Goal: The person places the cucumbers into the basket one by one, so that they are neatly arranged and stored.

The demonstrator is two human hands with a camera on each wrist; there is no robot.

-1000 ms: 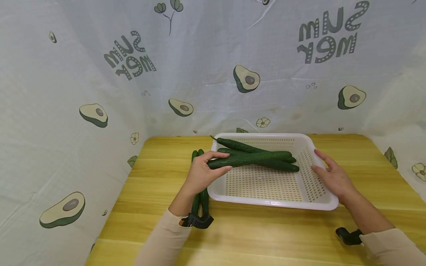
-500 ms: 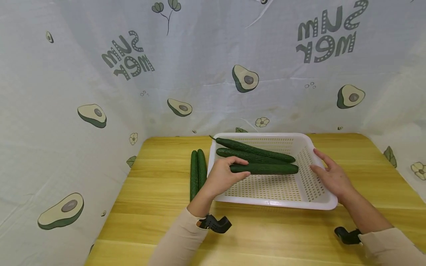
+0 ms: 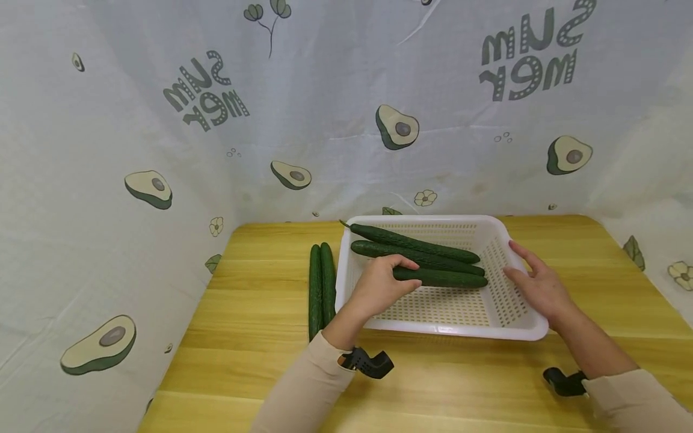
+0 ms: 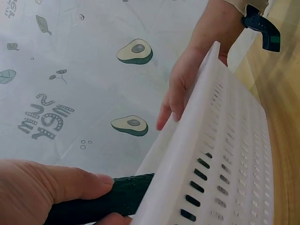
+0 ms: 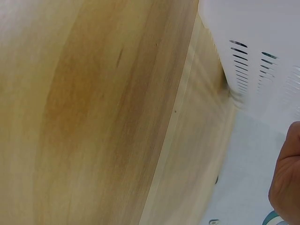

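Observation:
My left hand (image 3: 381, 285) pinches the left end of a dark green cucumber (image 3: 452, 278) between thumb and fingers. That cucumber lies low inside a white plastic basket (image 3: 433, 329), alongside two others; the left wrist view shows the pinched cucumber (image 4: 126, 197) running behind the basket's slotted wall. One of those two, the rear cucumber (image 3: 411, 240), rests with its stem over the back left corner. At the basket's right side, my right hand (image 3: 541, 288) grips the rim, thumb on the inner side. Two more cucumbers (image 3: 315, 288) lie side by side left of the basket.
The basket stands on a yellow wood-grain table (image 3: 243, 361). A white curtain (image 3: 325, 120) printed with avocados hangs behind the table and along both sides. A black wrist camera (image 3: 368, 362) sits on my left wrist, another on the right.
My left hand has moved right and lowered its cucumber from across the others into the basket, at the front of them. The right hand keeps its place on the rim.

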